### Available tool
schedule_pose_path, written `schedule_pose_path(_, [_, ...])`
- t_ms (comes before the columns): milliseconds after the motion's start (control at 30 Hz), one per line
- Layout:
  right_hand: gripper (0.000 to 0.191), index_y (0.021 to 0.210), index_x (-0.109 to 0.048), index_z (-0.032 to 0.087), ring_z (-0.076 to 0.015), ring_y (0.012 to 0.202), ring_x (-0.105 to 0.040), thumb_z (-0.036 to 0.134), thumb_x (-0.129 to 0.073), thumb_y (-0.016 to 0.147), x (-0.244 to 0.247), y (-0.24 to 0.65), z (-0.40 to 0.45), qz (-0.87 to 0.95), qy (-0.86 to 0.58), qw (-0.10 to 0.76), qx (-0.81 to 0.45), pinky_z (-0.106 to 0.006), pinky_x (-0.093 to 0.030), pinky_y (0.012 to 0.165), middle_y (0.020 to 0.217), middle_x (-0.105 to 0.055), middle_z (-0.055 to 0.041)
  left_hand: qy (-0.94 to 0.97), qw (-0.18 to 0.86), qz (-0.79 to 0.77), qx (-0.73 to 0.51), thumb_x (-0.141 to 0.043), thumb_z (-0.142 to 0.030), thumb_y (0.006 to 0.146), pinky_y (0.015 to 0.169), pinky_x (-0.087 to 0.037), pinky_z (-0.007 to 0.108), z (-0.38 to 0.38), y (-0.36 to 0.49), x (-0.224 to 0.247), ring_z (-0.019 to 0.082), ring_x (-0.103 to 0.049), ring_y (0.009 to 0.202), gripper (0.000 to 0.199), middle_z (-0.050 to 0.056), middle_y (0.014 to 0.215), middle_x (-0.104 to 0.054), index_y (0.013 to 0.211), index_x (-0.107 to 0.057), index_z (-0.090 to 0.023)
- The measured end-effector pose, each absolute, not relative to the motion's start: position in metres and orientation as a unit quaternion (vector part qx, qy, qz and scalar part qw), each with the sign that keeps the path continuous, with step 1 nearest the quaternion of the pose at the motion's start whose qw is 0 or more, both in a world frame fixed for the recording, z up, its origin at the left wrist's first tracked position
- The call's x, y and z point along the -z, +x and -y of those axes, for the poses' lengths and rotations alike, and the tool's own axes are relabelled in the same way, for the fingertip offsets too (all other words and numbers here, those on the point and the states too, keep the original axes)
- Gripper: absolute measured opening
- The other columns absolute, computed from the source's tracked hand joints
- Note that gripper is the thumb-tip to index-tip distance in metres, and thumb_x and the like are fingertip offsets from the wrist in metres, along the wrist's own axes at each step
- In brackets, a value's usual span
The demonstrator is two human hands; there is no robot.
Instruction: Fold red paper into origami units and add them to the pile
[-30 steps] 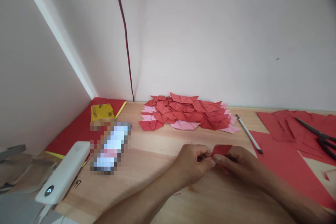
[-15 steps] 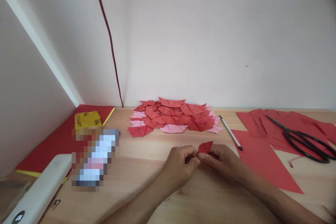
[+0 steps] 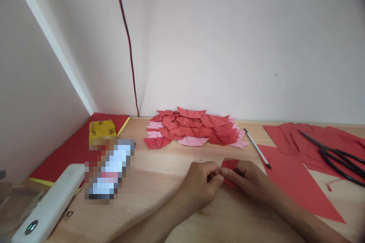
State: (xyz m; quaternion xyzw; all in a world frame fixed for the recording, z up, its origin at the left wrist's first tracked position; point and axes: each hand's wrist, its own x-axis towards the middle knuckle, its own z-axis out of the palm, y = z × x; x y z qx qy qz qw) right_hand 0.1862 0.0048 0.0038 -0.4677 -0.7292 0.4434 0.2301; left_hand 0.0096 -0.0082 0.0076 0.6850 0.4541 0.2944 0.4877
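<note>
Low in the middle of the frame, I see my left hand (image 3: 203, 180) and right hand (image 3: 245, 176) meeting fingertip to fingertip over a small folded piece of red paper (image 3: 229, 166), both pinching it just above the light wooden tabletop (image 3: 171, 167), a grip that, I judge, suits pressing a crease. Behind them, against the white wall, lies a heap of folded red and pink paper pieces (image 3: 195, 127), kept clear of the hands. Right of centre a slim white pen (image 3: 257, 148) rests with its tip on a large flat red paper sheet (image 3: 296, 182), and black scissors (image 3: 333, 155) lie on red offcuts at the right edge, within reach. At the lower left sits a white oblong device (image 3: 48, 205); above it, a yellow packet (image 3: 102, 129).
</note>
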Motion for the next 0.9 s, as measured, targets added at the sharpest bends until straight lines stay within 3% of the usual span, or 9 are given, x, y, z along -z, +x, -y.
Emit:
schedule_pose_path(233, [0.051, 0.057, -0.028, 0.020, -0.0102, 0.053, -0.029, 0.058, -0.039, 0.088, 0.0047, 0.1862, -0.0026, 0.728, -0.478, 0.238, -0.430, -0.024, -0.026, 0.049, 0.056, -0.028, 0.0036, 0.674, 0.501, -0.450, -0.304, -0.051, -0.024, 0.077, 0.053, -0.026, 0.022, 0.0065, 0.0085, -0.0071, 0.009, -0.035, 0.056, 0.019, -0.005, 0.056, -0.040, 0.061, -0.045, -0.016])
schedule_pose_path(467, [0.044, 0.060, -0.040, 0.019, -0.0111, 0.056, -0.036, 0.053, -0.047, 0.086, 0.0003, 0.1865, -0.0028, 0.725, -0.463, 0.226, -0.457, -0.023, -0.031, 0.052, 0.060, -0.039, 0.0028, 0.696, 0.498, -0.445, -0.266, -0.052, -0.022, 0.076, 0.050, -0.025, 0.022, 0.0104, 0.0095, -0.0083, 0.008, -0.035, 0.053, 0.015, -0.005, 0.055, -0.040, 0.063, -0.047, -0.017])
schedule_pose_path(767, [0.047, 0.056, -0.031, 0.020, -0.0111, 0.052, -0.032, 0.055, -0.044, 0.086, 0.0054, 0.1860, -0.0016, 0.708, -0.495, 0.221, -0.452, -0.024, -0.027, 0.050, 0.054, -0.031, 0.0036, 0.670, 0.521, -0.444, -0.288, -0.053, -0.023, 0.076, 0.052, -0.026, 0.022, 0.0111, 0.0110, -0.0088, 0.008, -0.034, 0.055, 0.017, -0.005, 0.055, -0.038, 0.062, -0.045, -0.016])
schedule_pose_path(900, [0.045, 0.058, -0.039, 0.020, -0.0117, 0.052, -0.037, 0.055, -0.042, 0.087, 0.0016, 0.1866, -0.0039, 0.722, -0.476, 0.228, -0.447, -0.024, -0.031, 0.050, 0.055, -0.039, 0.0025, 0.664, 0.509, -0.449, -0.314, -0.052, -0.024, 0.077, 0.053, -0.026, 0.022, 0.0098, 0.0102, -0.0080, 0.009, -0.035, 0.056, 0.018, -0.004, 0.057, -0.040, 0.063, -0.046, -0.016])
